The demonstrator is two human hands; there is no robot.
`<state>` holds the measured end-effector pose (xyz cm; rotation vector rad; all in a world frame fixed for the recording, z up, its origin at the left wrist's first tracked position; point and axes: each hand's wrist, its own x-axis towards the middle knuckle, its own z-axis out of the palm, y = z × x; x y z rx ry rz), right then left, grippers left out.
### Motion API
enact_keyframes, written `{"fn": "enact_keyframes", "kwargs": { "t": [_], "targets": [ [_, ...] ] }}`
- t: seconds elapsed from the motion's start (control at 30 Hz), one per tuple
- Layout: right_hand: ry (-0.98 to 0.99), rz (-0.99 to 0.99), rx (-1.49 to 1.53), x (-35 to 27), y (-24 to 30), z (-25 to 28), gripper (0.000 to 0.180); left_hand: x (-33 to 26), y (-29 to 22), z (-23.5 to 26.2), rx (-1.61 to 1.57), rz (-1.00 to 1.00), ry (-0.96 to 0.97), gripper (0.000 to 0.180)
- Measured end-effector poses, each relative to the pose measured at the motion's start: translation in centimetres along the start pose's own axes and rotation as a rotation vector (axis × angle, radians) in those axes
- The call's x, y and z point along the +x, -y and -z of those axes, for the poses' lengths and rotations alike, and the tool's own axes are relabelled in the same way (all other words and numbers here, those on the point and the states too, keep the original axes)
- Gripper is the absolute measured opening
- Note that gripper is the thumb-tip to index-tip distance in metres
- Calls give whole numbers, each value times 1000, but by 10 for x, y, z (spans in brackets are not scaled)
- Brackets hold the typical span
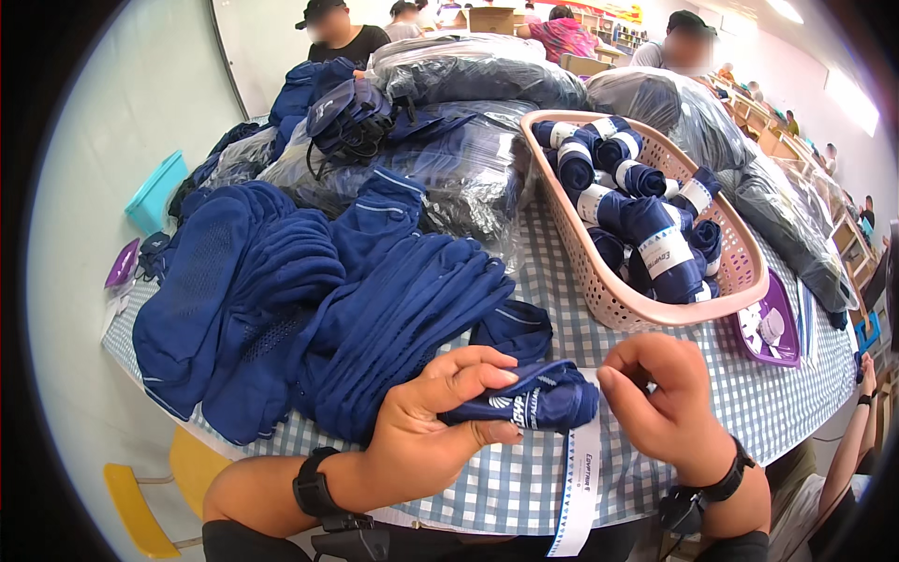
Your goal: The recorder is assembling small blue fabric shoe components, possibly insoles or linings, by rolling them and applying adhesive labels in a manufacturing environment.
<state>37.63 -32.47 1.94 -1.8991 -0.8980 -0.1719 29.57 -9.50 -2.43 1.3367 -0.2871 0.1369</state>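
My left hand [440,403] is closed around a rolled navy sock [552,398] with white print, thumb below and fingers above. A white paper band [582,478] with a row of blue marks hangs down past the roll's right end toward the table's front edge. Curled beside that end, my right hand [670,403] has its thumb against the top of the band; the exact pinch is partly hidden. To the left lies a large heap of navy socks [309,290], loose and unrolled, close to my left hand.
A pink basket [599,300] of banded sock rolls [660,248] stands at the right. Beside it is a purple tray [791,347] with small white items. Plastic-wrapped bundles [468,140] and a dark bag [351,117] fill the back. A teal bin [154,192] stands far left. Other people sit beyond.
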Motion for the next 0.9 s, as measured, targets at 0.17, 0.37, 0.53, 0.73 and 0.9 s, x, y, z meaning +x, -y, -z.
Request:
{"fn": "enact_keyframes", "kwargs": {
  "t": [0.17,0.37,0.53,0.73,0.9],
  "targets": [
    [209,-50,-666,0,-7,7,34,-2,-8,-4,183,-131,82,41],
    [368,-149,-653,-4,-10,5,42,-2,-10,-7,233,-129,195,49],
    [452,-254,-594,-1,-9,4,39,-3,-8,-6,277,-151,202,40],
    [349,-295,-395,4,-2,3,30,-3,-6,-7,222,-125,256,40],
    [381,-416,32,2,-6,8,26,-2,-4,-6,357,-101,342,35]
  ]
}}
